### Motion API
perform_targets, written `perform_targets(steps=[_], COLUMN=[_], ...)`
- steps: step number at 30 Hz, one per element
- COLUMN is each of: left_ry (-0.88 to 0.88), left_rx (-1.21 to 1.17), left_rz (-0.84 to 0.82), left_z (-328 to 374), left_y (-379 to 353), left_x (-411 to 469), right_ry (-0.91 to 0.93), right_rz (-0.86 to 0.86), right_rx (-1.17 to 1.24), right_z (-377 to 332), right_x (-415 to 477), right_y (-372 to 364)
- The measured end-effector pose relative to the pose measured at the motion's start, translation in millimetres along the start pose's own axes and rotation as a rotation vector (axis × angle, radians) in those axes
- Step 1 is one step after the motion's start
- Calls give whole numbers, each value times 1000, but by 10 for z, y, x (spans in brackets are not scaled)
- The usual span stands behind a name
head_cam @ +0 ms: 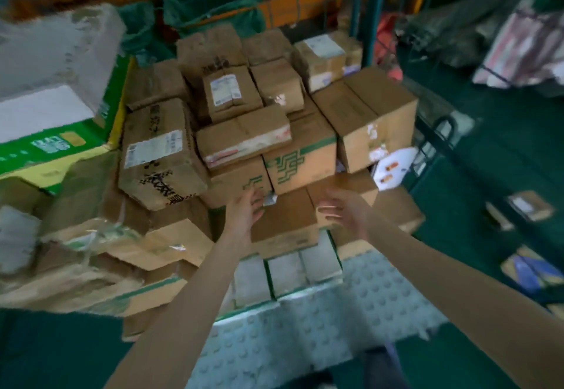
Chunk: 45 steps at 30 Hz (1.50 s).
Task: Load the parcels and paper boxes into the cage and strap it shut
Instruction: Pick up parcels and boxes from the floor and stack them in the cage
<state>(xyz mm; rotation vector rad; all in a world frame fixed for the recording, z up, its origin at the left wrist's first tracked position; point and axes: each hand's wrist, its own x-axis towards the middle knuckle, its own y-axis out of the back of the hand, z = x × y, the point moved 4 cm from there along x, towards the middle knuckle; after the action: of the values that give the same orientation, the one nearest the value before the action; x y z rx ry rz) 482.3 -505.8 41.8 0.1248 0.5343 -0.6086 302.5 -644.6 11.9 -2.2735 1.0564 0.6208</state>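
Note:
A heap of brown paper boxes fills the middle of the head view. A box with a green printed pattern (pixel 300 161) sits at the front of the heap, beside a lower box with a green mark (pixel 241 182). My left hand (pixel 245 210) reaches out with straight fingers, just below the lower box. My right hand (pixel 341 213) is stretched out open over a flat brown box (pixel 287 223). Neither hand holds anything. A large labelled box (pixel 158 153) leans at the left. The frame is blurred by motion.
A green and yellow carton (pixel 58 141) stands at the left under a white wrapped parcel (pixel 55 49). Crumpled cardboard (pixel 100 245) lies at the lower left. A wire cage frame (pixel 439 132) stands at the right on the green floor. Small parcels (pixel 531 205) lie at the far right.

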Motion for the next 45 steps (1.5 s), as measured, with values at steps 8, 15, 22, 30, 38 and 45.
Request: perform_targets(steps=[8,15,22,30,38,45], left_ry=[184,239,280,240,214,168], left_rx=[247,447,657,930,1147,1204], left_rz=[-244,-499,-784,-1060,-1247,-1273], left_z=[-683,-1362,-2198,-3291,-4401,-4930], left_y=[-406,-1179,-1969,-2750,-3115,-3545], left_x=[-347,-895,-1726,-3126,-4779,-5455], right_ry=[-24,-30,3,26,7,-15], right_rz=[270,545,829,1116,1330,1403], right_rx=[146,304,538,805,991,1112], right_z=[954,1608,2510,3649,4751,5172], right_x=[-820,-1614,-2638,-4085,-5687,-6289], right_y=[550,1331,2058,2726,3245,3672])
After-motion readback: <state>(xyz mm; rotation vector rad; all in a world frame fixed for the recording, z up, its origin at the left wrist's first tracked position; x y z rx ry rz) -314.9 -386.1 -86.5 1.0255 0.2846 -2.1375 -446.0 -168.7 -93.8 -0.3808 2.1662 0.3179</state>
